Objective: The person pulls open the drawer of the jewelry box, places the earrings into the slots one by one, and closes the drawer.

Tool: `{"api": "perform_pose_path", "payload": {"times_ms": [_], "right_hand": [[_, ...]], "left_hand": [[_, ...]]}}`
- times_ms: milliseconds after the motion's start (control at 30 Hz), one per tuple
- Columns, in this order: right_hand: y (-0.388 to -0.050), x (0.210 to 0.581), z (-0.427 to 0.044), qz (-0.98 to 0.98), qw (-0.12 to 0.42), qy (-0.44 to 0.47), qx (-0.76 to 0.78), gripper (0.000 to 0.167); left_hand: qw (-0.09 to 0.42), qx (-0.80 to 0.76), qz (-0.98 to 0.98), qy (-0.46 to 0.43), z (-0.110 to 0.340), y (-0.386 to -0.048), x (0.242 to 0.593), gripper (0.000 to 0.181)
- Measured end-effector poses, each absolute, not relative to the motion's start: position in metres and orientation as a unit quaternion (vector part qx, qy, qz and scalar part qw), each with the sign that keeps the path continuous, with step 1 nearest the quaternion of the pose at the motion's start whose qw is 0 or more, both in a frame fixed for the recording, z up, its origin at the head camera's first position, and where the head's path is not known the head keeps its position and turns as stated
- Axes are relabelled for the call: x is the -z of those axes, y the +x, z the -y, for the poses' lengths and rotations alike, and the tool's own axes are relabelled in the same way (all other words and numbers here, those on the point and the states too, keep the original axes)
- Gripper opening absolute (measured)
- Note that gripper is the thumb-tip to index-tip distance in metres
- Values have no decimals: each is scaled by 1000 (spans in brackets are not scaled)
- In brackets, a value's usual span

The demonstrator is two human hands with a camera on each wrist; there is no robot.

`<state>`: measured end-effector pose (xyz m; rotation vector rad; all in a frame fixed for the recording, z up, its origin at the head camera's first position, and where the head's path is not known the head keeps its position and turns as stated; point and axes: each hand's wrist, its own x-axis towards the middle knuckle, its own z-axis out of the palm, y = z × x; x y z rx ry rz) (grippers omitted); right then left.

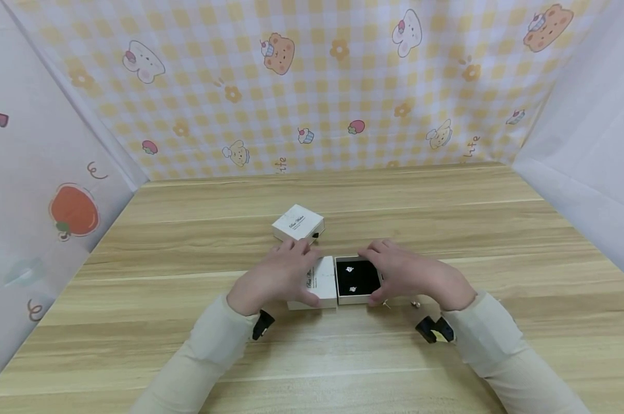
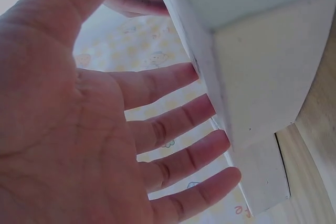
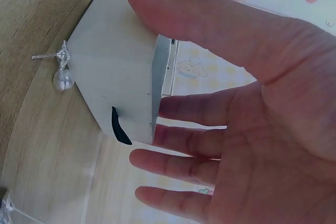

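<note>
- Backed by a yellow-checked cloth [image 1: 312, 69] (printed with bears, flowers and strawberries), above a wood-grain worktop [image 1: 136, 259]
- Holding a printed white box [image 1: 324, 276] with the left hand [image 1: 281, 273], in a grip opened to the box's width, thumb near and fingers far
- Holding an open white tray [image 1: 354, 299] with the right hand [image 1: 410, 273], in a similarly wide grip, just beside the box
- Fitted, inside the tray, with a black insert [image 1: 362, 280] carrying two small silvery earrings [image 1: 350, 269]
- Showing a second white box [image 1: 297, 222] just beyond the left fingers, and a loose earring [image 3: 64, 72] beside the tray
</note>
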<state>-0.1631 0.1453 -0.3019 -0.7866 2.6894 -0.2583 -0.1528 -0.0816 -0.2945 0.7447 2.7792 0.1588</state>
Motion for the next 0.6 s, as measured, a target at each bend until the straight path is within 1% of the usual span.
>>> {"api": "perform_pose_path", "payload": {"times_ms": [600], "right_hand": [[-166, 304, -146, -936, 182, -274, 122, 81]], "left_hand": [[129, -63, -954, 263, 81, -154, 294, 82]]}}
